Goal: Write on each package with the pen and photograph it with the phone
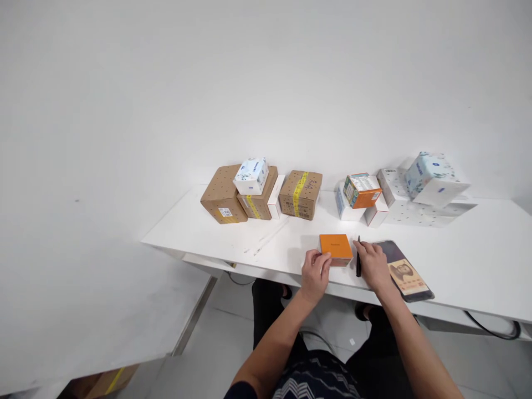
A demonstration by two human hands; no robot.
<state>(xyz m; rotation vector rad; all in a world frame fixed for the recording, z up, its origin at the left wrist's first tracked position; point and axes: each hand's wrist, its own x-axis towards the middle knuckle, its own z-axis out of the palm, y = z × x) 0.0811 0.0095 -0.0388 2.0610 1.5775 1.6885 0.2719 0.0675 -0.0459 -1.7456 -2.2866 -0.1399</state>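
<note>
A small orange box (336, 245) sits near the table's front edge. My left hand (316, 272) is closed at its near left corner, with fingertips against the box. Just right of the box is a slim black pen (358, 267), pointing away from me. My right hand (372, 265) has its fingers bent over the pen, the thumb side touching it; part of the grip is hidden under the hand. Beside my right wrist lies a dark tablet or pad (409, 277) with a tan printed picture on it.
Along the wall on the white table (490, 255) stand brown cardboard boxes (224, 191) (300, 194), a floral white box (251, 176) on top of one, an orange-green box (362, 191) on white boxes, and a floral cube (434, 174) at right. A black cable (494, 332) hangs below the front edge.
</note>
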